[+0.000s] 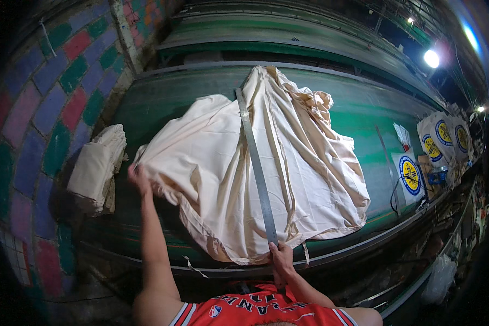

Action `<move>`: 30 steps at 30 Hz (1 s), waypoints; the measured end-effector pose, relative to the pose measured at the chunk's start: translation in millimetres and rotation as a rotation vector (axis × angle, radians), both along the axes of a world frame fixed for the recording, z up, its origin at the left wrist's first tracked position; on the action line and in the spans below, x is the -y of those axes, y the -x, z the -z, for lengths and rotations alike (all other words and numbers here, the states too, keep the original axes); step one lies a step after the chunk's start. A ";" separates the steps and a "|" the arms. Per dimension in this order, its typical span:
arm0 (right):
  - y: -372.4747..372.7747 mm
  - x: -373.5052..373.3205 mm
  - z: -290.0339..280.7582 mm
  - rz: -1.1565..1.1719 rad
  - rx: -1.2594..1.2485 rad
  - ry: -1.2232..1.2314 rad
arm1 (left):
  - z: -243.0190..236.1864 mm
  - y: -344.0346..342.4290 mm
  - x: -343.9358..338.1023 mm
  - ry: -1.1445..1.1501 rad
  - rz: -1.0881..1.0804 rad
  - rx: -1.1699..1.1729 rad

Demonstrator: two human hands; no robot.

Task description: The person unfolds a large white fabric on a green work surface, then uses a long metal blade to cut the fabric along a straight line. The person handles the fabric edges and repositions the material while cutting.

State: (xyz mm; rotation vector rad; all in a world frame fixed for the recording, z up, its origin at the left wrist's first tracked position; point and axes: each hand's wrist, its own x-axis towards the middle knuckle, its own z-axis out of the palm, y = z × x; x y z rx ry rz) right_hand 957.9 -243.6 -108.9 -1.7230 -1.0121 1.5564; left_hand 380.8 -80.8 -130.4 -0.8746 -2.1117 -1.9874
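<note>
A large cream cloth (320, 179) lies loosely spread and wrinkled over the green table. My left hand (140, 178), a little smeared by motion, grips the cloth's left edge and lifts it in folds. Across the middle of the cloth runs a long metal ruler (257, 165), slanting from the far side toward me. The fingers of my right hand (281, 256) are closed around the ruler's near part, at the table's front edge. A short end of the ruler sticks out below that hand. Bunched fabric rises at the cloth's far right.
A folded stack of cream cloth (96, 169) sits at the table's left end, by a painted block wall (51, 117). On the right of the green table (383, 149) lie a sheet with a round blue and yellow emblem (409, 175) and printed cloth pieces (444, 136). More long tables (288, 33) stand beyond.
</note>
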 end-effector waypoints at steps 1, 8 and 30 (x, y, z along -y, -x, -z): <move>0.8 -0.7 0.3 -0.009 0.013 -0.009 | 2.9 3.4 33.7 -0.005 -0.031 -0.053; -14.6 -7.2 -5.3 -0.092 0.155 -0.042 | -5.9 -73.8 144.1 1.056 -0.144 0.059; -77.2 10.1 6.9 -0.171 0.103 0.021 | -35.0 -105.1 -54.9 1.031 0.079 -0.303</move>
